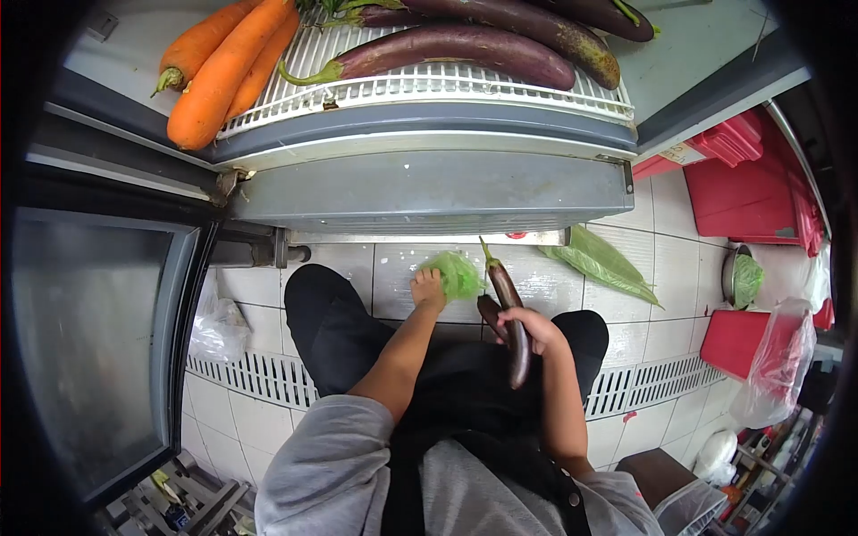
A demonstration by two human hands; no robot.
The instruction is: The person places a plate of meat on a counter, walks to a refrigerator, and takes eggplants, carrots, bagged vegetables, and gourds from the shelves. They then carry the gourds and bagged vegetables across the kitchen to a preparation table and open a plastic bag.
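Crossing the clasping right grip [536,330], eggplant [507,288]; left grip [428,288] touching green bag [461,275], closure unclear.

Grey short-sleeved shirt [326,469]; black apron [465,380], round strap stud [574,499]; black trousers [315,299].

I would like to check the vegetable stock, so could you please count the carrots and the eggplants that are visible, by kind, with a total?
Carrots: 3
Eggplants: at least 4 (3 or more on the white wire rack, 1 in the right hand; overlaps and the picture edge prevent an exact count)
Total: at least 7
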